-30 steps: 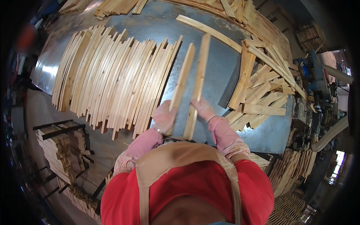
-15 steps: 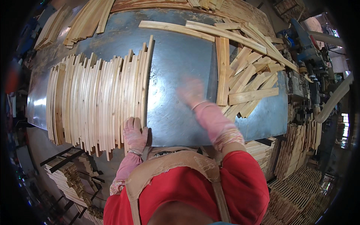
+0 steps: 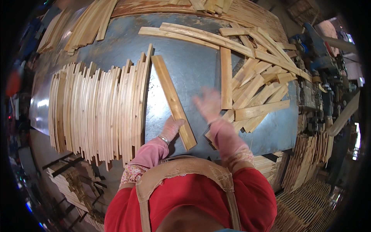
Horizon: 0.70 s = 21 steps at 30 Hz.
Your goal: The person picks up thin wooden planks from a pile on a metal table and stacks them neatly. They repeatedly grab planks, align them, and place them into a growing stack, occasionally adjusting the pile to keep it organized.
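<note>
My left hand [image 3: 172,128] is closed round the lower part of a wooden slat [image 3: 174,102], thumb lying over its face. The slat slants across the metal tabletop [image 3: 197,73], its far end close to the row of slats. My right hand [image 3: 209,103], blurred by motion, hovers with fingers spread and nothing in it, left of the loose pile. To the left, many slats stand packed side by side in a row [image 3: 98,112]. On the right lies a jumbled pile of loose wooden slats [image 3: 257,85], some crossing over others.
Two long slats [image 3: 201,36] lie across the far side of the table. More boards [image 3: 87,27] rest at the far left. Machinery with a hose [image 3: 344,114] stands beyond the right edge. Stacked wood [image 3: 71,185] sits below the table at lower left.
My left hand has left the row's near end, moved right and taken hold of a slat. My right hand has shifted slightly right. One long far slat lies further left.
</note>
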Tool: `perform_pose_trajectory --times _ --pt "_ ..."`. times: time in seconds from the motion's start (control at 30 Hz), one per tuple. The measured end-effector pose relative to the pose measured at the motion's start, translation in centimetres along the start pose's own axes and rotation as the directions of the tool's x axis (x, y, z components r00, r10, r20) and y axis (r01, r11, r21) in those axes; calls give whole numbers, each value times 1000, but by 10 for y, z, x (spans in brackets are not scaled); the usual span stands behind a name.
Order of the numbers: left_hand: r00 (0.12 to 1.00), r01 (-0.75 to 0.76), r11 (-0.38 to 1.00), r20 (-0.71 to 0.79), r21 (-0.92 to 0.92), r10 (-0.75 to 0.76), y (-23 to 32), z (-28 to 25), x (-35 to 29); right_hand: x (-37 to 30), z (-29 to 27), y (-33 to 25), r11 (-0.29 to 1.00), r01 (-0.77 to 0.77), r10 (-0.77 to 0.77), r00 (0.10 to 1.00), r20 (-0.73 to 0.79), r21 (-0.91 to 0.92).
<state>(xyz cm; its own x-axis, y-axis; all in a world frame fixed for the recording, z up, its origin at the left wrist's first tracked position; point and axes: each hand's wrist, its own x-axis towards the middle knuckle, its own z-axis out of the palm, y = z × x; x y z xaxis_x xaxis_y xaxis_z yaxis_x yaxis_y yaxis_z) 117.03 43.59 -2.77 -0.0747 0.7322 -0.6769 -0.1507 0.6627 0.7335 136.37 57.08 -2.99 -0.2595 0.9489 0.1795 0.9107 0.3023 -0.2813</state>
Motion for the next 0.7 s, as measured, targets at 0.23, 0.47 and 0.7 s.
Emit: perform_pose_trajectory --times 0.23,0.47,0.7 --pt "985 -49 984 -158 170 76 -26 -90 20 116 -18 105 883 -322 383 915 129 -341" --pt "986 -58 998 -157 4 58 3 -111 -22 -48 -79 55 839 -460 292 832 473 291" --pt "845 -257 904 -376 341 381 -12 -174 -67 -90 -9 -88 773 -465 110 769 629 432"
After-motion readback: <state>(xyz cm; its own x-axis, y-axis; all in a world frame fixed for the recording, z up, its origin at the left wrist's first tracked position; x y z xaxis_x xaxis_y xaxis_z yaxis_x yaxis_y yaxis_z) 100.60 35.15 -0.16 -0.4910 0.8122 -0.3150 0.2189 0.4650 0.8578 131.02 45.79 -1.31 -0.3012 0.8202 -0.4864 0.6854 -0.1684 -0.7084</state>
